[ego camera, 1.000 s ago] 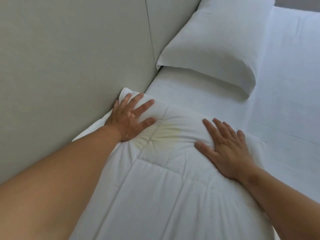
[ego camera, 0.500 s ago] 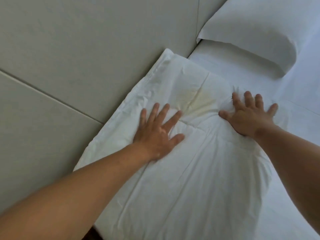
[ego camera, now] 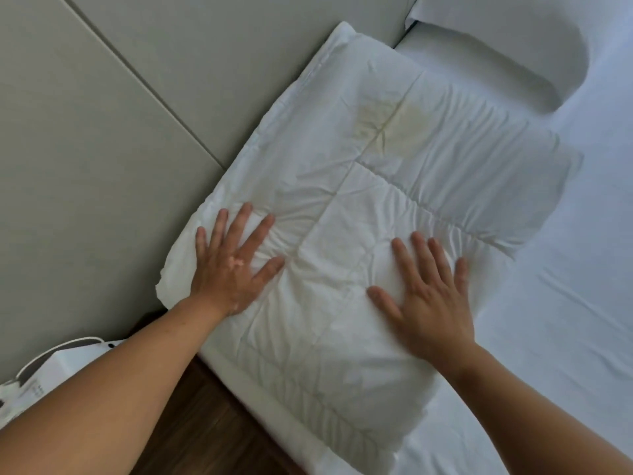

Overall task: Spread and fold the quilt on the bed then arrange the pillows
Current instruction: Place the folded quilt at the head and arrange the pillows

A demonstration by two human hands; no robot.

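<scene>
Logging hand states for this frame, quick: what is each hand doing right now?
Left hand: open, fingers spread, pressing flat on the folded white stitched quilt.
Right hand: open, fingers straight, flat on the same quilt.

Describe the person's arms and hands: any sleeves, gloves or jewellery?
Both are bare. The left hand and right hand wear no gloves or rings, and no watch or bracelet shows at either wrist. No sleeve reaches into view on either forearm.

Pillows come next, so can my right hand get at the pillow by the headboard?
Probably yes: the right hand rests open on the quilt, holding nothing, and nothing stands between it and the pillow.
</scene>
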